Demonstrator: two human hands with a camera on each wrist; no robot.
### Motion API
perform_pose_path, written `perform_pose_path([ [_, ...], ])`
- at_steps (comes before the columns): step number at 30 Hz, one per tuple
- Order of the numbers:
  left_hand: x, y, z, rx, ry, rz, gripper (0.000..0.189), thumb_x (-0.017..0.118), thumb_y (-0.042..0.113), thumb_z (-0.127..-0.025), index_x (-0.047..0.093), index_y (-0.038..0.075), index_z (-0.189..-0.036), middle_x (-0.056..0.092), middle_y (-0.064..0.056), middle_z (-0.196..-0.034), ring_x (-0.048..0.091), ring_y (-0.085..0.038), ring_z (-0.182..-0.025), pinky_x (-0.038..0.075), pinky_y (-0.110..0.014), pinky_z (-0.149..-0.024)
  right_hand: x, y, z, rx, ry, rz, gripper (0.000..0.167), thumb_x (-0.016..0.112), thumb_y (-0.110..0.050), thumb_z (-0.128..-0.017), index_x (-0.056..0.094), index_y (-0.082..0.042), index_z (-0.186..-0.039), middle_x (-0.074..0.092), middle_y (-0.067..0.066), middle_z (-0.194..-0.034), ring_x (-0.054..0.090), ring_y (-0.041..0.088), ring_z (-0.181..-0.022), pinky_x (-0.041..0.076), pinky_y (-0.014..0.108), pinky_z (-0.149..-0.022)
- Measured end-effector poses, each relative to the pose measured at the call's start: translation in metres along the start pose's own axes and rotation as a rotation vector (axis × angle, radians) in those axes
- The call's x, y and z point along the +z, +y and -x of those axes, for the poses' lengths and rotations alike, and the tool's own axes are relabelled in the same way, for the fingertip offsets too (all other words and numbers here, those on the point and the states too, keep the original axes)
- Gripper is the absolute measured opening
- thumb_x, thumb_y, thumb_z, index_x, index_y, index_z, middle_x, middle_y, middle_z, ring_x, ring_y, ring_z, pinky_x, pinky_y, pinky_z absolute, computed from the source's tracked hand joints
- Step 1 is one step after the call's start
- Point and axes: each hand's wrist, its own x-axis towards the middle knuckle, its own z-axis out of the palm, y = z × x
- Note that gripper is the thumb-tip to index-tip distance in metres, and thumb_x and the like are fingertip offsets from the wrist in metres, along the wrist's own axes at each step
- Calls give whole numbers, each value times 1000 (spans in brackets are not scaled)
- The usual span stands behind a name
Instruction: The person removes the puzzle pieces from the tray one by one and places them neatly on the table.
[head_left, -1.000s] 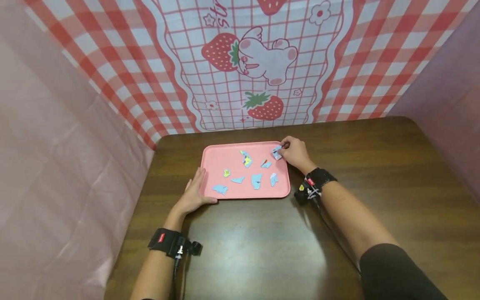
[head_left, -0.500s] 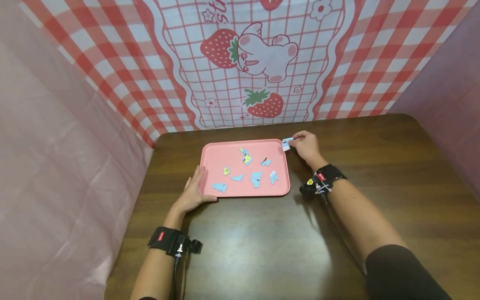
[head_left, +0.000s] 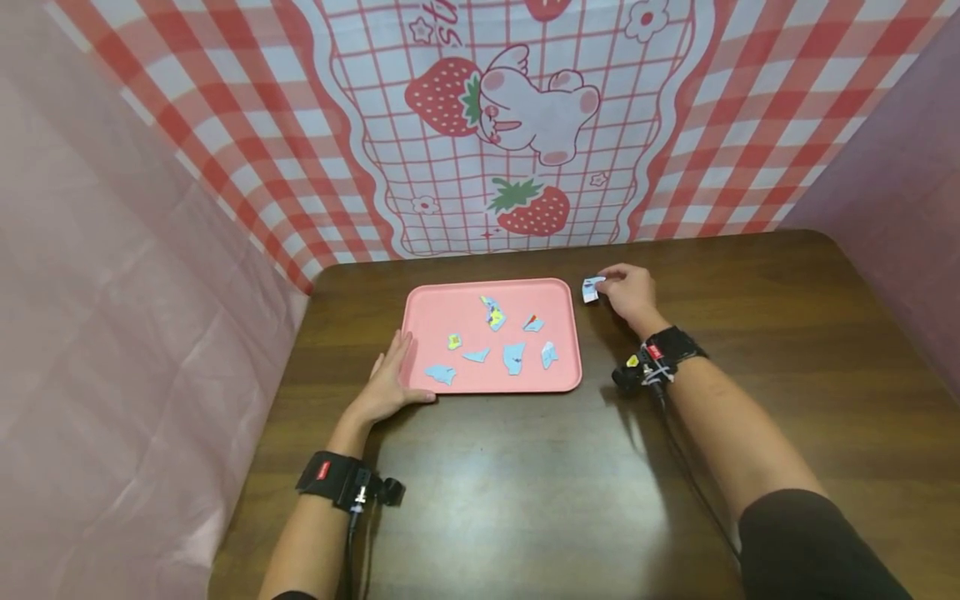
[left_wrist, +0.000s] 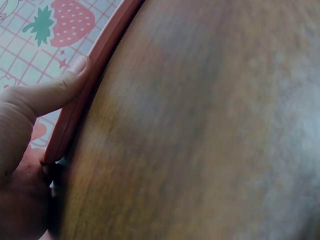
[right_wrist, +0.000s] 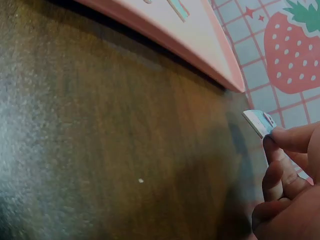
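Note:
In the head view, my right hand (head_left: 630, 293) pinches a light-blue puzzle piece (head_left: 591, 289) with dark print between thumb and index finger, off the tray's far right corner. The right wrist view shows that piece (right_wrist: 257, 123) at the fingertips, its pale edge visible, held above the table. My left hand (head_left: 384, 387) rests on the near left corner of a pink tray (head_left: 420, 308), fingers extended along the left rim. Its thumb (left_wrist: 60, 90) lies on the tray's near rim in the left wrist view. Several irregular pieces lie apart in the tray, among them a yellow-and-blue one (head_left: 492, 314).
Other pieces in the tray include a small yellow one (head_left: 454, 342), a red-marked one (head_left: 533, 323) and a larger blue one (head_left: 513, 358). The brown wooden table (head_left: 495, 492) extends around the tray. A strawberry-print cloth (head_left: 532, 100) hangs behind.
My right hand has carried the pinched piece from the tray's far right corner, over the rim, to the right above the table. My left hand has stayed at the tray's corner.

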Motion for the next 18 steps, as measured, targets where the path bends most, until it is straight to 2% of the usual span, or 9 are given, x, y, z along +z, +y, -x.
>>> perform_pose_path([
  [8, 0, -2, 0, 2, 13, 1, 119, 90, 30, -75, 13, 3, -161, -1, -20, -167, -1, -38, -153, -4, -54, -121, 3, 1, 4, -1, -16, 65, 24, 69, -15, -91, 74, 0, -109, 73, 20, -103, 65, 32, -92, 46, 36, -76],
  [13, 1, -4, 0, 9, 16, 0, 119, 91, 31, -75, 14, 3, -161, -1, -19, -168, 0, -37, -153, -4, -53, -121, 5, 1, 4, -15, -12, 124, 23, 68, -14, -91, 73, 2, -107, 72, 22, -103, 64, 37, -96, 48, 45, -84],
  [18, 2, -5, -1, 14, 20, -3, 119, 91, 31, -74, 14, 2, -161, -1, -20, -168, 0, -34, -154, -4, -53, -121, 4, 1, 2, -40, 7, 200, 22, 67, -12, -86, 72, 4, -99, 70, 24, -102, 60, 44, -100, 45, 52, -90],
])
